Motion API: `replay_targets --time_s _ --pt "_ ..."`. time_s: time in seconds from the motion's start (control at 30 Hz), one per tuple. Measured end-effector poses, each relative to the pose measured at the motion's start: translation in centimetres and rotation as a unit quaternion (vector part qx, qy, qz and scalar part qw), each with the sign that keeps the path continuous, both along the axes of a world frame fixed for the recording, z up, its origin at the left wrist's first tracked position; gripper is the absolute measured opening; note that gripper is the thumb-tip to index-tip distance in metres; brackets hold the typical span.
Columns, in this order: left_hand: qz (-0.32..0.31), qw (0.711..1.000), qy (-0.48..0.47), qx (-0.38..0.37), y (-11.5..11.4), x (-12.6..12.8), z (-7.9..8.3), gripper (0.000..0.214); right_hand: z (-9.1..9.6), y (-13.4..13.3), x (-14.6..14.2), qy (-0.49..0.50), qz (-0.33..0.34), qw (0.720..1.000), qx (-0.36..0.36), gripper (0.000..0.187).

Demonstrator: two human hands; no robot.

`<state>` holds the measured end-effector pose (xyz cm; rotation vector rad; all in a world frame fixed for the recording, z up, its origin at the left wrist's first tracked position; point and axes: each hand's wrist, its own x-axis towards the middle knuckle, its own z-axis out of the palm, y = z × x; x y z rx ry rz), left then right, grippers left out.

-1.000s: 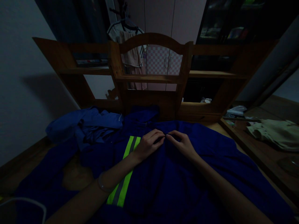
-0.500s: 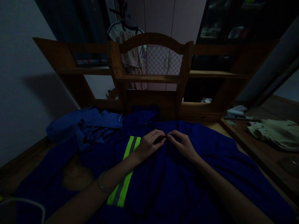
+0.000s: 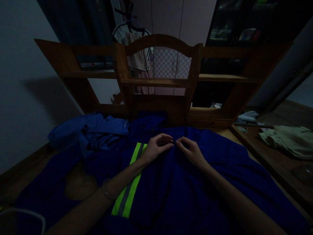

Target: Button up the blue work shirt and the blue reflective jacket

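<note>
A dark blue work jacket [image 3: 171,182] lies spread out in front of me, with a yellow-green and grey reflective strip [image 3: 133,187] on its left part. Near the upper middle of the jacket, both hands meet with their fingertips almost touching. My left hand [image 3: 157,148] is curved, its thumb and fingers bent towards each other at the jacket's cloth, a gap showing behind the tips. My right hand [image 3: 190,150] pinches a small dark bit of the jacket between thumb and forefinger. The exact part between the fingertips is too dark and small to make out.
A wooden headboard with shelves [image 3: 156,83] stands behind the jacket. Lighter blue clothing [image 3: 97,130] is heaped at the left by the wall. Pale folded cloth [image 3: 288,140] lies at the right. A white cord [image 3: 26,211] curves at the lower left.
My left hand's thumb and fingers have spread a little wider apart, and the hand has risen slightly. My right hand has barely shifted. The jacket lies as before.
</note>
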<state>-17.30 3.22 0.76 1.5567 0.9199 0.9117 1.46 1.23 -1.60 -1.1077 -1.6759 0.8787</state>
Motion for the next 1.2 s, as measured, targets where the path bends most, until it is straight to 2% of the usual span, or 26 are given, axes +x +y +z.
replay_targets --time_s 0.27,0.67,0.9,1.03,1.2 --pt "-0.056 0.994 -0.027 -0.088 0.9 -0.9 -0.1 0.037 0.0 -0.2 -0.2 0.008 0.004 1.000 0.011 0.021" --pt "-0.065 0.978 -0.098 -0.170 1.2 -1.0 -1.3 0.032 -0.2 -0.1 -0.3 0.000 0.001 1.000 -0.008 0.021" --pt "-0.069 0.986 -0.076 -0.131 1.2 -0.9 -1.0 0.035 -0.1 0.1 -0.2 -0.013 -0.007 1.000 -0.003 0.023" --pt "-0.083 0.990 -0.022 -0.115 1.1 -1.0 -0.8 0.039 -0.1 0.0 -0.1 -0.018 -0.009 1.000 0.000 0.023" --pt "-0.050 0.994 0.055 -0.076 1.2 -1.0 -1.2 0.033 -0.3 0.1 0.2 -0.026 -0.022 0.999 0.012 0.019"
